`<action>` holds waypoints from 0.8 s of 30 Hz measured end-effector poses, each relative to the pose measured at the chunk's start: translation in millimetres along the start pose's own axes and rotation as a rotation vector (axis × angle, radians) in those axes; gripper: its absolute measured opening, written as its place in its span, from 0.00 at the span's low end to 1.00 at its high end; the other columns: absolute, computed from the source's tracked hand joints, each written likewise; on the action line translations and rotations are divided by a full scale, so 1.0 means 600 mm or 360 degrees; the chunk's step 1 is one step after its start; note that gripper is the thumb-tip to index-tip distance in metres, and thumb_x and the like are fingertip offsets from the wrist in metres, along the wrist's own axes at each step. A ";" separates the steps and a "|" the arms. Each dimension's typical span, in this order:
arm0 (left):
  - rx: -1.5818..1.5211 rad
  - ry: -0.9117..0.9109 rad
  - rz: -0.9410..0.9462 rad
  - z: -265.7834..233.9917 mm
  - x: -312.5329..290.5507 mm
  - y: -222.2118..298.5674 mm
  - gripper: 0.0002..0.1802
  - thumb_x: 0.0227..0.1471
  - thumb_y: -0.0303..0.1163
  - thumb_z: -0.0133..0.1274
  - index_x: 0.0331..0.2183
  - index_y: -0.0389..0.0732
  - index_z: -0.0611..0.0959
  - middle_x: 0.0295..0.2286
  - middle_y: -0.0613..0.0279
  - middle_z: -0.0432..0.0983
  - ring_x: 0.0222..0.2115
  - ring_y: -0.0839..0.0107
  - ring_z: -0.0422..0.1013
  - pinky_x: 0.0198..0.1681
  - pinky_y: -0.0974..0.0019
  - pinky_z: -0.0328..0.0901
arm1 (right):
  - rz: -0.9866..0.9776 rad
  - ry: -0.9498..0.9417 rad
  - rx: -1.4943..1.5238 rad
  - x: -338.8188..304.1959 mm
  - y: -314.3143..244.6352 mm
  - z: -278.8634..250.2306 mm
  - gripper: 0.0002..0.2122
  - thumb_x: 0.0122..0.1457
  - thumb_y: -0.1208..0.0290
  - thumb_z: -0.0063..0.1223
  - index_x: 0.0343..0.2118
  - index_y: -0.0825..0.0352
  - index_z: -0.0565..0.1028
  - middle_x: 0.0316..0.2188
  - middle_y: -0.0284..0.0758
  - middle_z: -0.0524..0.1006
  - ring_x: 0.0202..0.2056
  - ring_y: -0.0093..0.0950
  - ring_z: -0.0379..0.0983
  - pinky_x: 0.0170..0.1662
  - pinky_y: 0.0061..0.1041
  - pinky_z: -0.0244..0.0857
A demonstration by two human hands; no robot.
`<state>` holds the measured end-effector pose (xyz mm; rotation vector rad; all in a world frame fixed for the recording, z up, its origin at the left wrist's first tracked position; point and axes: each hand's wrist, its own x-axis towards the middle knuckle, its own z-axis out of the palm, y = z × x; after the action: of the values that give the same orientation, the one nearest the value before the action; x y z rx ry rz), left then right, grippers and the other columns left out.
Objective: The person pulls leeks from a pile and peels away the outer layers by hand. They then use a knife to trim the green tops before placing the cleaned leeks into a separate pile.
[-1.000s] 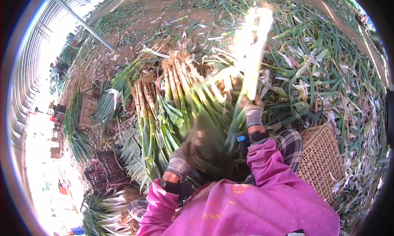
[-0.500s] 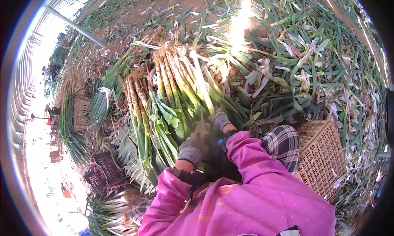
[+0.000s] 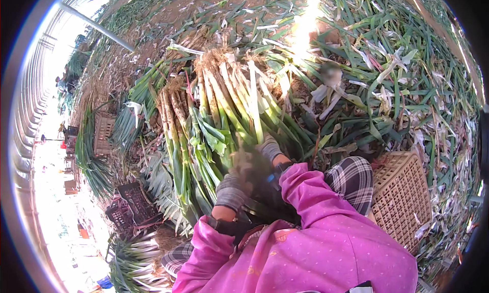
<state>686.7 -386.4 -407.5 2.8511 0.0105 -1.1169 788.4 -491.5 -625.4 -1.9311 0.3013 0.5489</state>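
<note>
hands (image 3: 252,178): together, gripping leek bundle (image 3: 224,109) | tan plastic crate (image 3: 402,196): right | dark crates (image 3: 133,206): left

dirt ground (image 3: 168,18), leek bundles (image 3: 224,109), beige crate (image 3: 402,196)

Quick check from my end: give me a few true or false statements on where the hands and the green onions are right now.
1. Both hands, left hand and right hand, wear grey gloves. True.
2. The green onion bundle has its roots pointing away from the person. True.
3. The woven basket is on the person's left. False: it is on the right, beside the plaid trouser leg.
4. The sleeves are blue. False: they are pink.
</note>
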 end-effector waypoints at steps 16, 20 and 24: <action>0.0102 0.0269 0.0229 0.024 0.022 -0.035 0.28 0.44 0.41 0.52 0.44 0.34 0.66 0.30 0.44 0.74 0.35 0.49 0.72 0.38 0.54 0.66 | 0.0002 0.0048 -0.0502 -0.058 -0.041 -0.032 0.29 0.40 0.60 0.62 0.46 0.66 0.66 0.40 0.48 0.73 0.43 0.44 0.70 0.46 0.36 0.64; -0.0163 0.0023 -0.0049 -0.063 0.045 -0.004 0.26 0.46 0.44 0.47 0.47 0.43 0.69 0.41 0.45 0.68 0.43 0.50 0.69 0.46 0.55 0.64 | 0.0008 0.0008 -0.0489 -0.058 -0.007 -0.052 0.29 0.41 0.59 0.62 0.47 0.66 0.66 0.41 0.48 0.73 0.43 0.44 0.70 0.47 0.36 0.64; -0.0014 0.0189 -0.0023 -0.052 0.110 -0.052 0.26 0.46 0.43 0.47 0.48 0.45 0.66 0.44 0.45 0.66 0.45 0.50 0.67 0.46 0.55 0.63 | -0.0018 -0.0008 -0.0507 -0.082 -0.028 -0.039 0.27 0.41 0.59 0.62 0.44 0.63 0.67 0.39 0.46 0.74 0.41 0.44 0.71 0.47 0.35 0.64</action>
<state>755.1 -354.3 -432.0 2.9094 0.0432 -0.9460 759.2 -508.1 -579.6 -2.2365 0.2086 0.6235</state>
